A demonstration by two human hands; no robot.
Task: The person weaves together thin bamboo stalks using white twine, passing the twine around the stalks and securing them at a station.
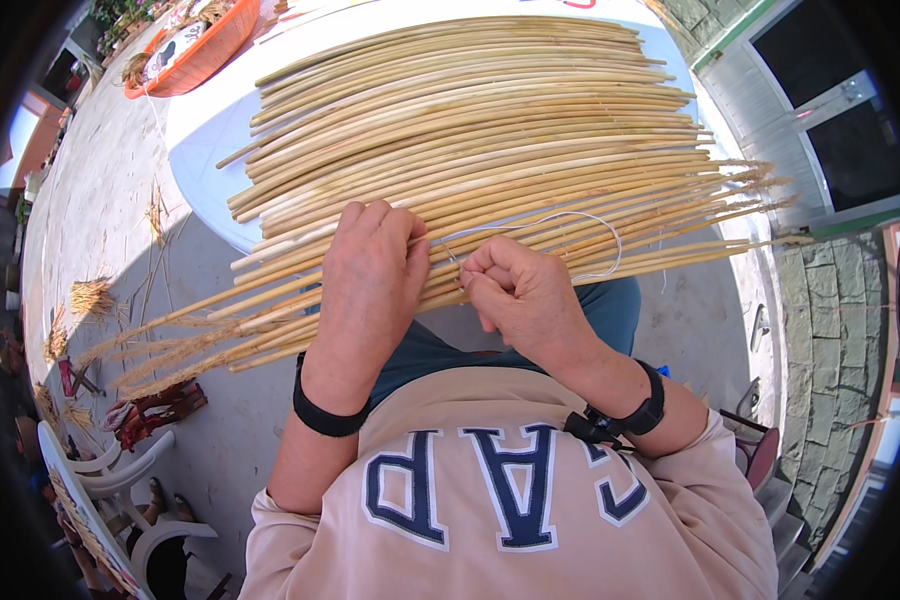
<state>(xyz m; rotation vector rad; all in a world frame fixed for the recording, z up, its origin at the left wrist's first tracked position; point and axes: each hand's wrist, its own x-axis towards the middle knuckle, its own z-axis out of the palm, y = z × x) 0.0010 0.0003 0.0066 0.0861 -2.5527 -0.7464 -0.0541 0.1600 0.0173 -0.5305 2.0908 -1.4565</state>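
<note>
A mat of long, straw-coloured reed stalks lies side by side across a round pale-blue table. The stalks nearest me reach past the table edge over my lap, some with feathery tips. My left hand is closed over these near stalks, thumb against curled fingers. Just right of it, my right hand pinches a thin strand at the stalks' near side. White thread loops over the reeds to the right of both hands. Whether a needle sits between my right fingertips is too small to tell.
The pale-blue tabletop shows left of the mat. An orange basket stands at the far left. Loose straw bundles lie on the concrete floor. White plastic chairs are at lower left, a stone wall at right.
</note>
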